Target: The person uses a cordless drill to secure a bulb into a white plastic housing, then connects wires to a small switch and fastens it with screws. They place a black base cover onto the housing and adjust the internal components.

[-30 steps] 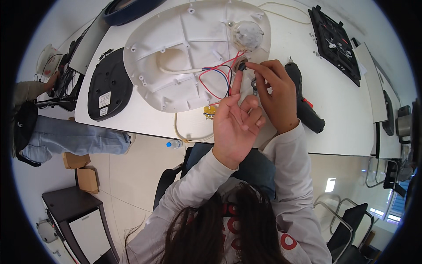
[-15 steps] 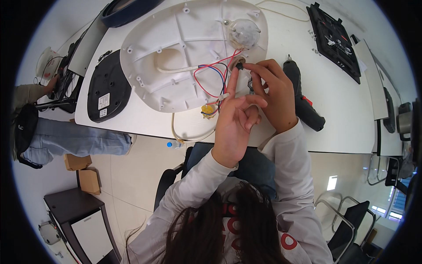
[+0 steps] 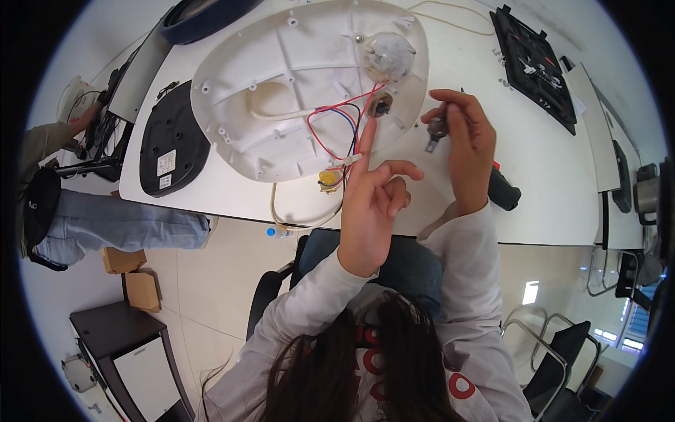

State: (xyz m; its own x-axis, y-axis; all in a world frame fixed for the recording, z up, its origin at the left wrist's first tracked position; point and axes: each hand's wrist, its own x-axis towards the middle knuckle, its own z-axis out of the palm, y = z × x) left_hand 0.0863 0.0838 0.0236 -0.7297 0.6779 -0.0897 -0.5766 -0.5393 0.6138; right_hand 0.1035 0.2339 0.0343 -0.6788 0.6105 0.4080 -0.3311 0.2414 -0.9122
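Observation:
In front of me lies a large white plastic housing [image 3: 295, 88], its ribbed inside facing up. My left hand [image 3: 369, 225] stretches its index finger to the lower rim of a round opening [image 3: 380, 105] with a dark part in it. Its other fingers are loosely bent, with nothing in them. Red, blue and black wires [image 3: 336, 112] run beside that finger to a white connector and a yellow round component [image 3: 328, 180]. Right of the housing, my right hand [image 3: 470, 144] holds a small dark and metallic part [image 3: 436, 132] with a metal lug, its exact kind unclear.
A black cordless screwdriver [image 3: 503, 190] lies partly behind my right hand. An open black tool case [image 3: 538, 70] sits far right with loose screws beside it. A black oval base [image 3: 172, 144] is left of the housing. Another person [image 3: 105, 218] stands at the left.
My right hand has moved right, away from the round opening, carrying the small metallic part. My left index finger has drawn back slightly, uncovering the dark part in the opening.

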